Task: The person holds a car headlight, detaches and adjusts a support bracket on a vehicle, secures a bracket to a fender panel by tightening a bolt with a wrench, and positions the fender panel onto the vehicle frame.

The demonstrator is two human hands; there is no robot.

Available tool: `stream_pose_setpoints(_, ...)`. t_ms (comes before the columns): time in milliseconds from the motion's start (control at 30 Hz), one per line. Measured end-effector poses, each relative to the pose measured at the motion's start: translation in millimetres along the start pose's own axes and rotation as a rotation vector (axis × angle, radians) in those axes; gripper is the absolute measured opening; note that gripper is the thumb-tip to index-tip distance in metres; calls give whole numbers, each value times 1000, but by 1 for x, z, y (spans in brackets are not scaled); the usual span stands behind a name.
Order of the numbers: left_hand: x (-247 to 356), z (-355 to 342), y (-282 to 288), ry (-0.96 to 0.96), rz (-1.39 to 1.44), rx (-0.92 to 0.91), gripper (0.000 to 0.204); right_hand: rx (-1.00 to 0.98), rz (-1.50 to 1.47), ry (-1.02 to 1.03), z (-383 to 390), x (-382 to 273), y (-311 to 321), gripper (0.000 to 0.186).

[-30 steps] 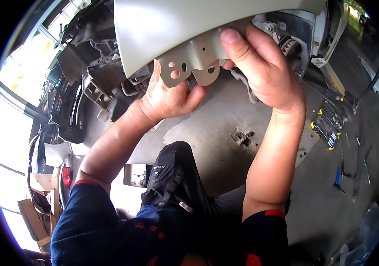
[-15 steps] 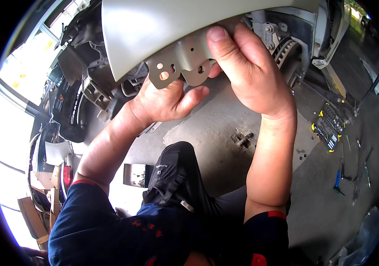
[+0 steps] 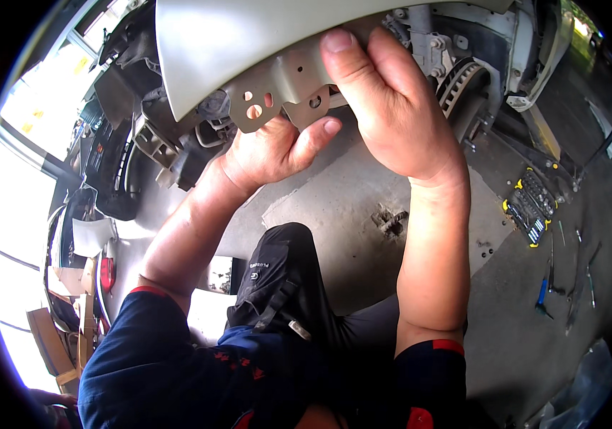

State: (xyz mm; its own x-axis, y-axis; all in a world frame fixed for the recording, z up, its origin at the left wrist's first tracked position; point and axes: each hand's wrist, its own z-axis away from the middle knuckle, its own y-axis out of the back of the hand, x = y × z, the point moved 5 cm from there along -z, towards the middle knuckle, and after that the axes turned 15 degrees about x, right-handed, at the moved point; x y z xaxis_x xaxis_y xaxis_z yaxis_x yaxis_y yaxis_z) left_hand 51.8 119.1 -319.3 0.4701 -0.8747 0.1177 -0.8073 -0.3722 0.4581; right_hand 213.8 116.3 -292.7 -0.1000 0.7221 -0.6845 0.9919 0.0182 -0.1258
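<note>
A pale silver fender panel (image 3: 248, 43) spans the top of the view, its pointed corner toward the left. Along its lower edge runs a metal flange (image 3: 288, 82) with tabs and several round and oval holes. My right hand (image 3: 402, 107) grips that edge, thumb on the front of the flange and fingers behind it. Just below the tabs is my left hand (image 3: 270, 154), palm side up against the back of the flange. Its thumb sticks out to the right, off the metal, while its other fingers are hidden behind the panel.
Behind the fender is an opened-up car front with a brake disc (image 3: 465, 89) and bare body parts. On the floor at right lie a socket tool case (image 3: 531, 207), a blue-handled tool (image 3: 543, 293) and plastic sheeting (image 3: 585, 386). Cardboard (image 3: 50, 339) and removed parts stand at left.
The fender has shifted slightly left and up, with my right hand moving along with it. My left hand has risen and come a little to the right, closer beneath the tabs.
</note>
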Motion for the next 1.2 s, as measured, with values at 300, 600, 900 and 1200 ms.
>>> stream_pose_setpoints(300, 1, 1, 3, -57, -105, -15, 32, 58, -31, 70, -2, -4, -7, 35)
stream_pose_setpoints(600, 0, 1, 3, -67, -108, 44, 27, 65, -98, 112, -1, -5, -10, 35)
stream_pose_setpoints(900, 5, 0, 1, -138, -220, 49, 31, 37, -124, 94, -3, -8, -10, 35)
stream_pose_setpoints(1200, 4, -1, 2, 16, -64, 23, 33, 71, -168, -8, 0, -11, -10, 36)
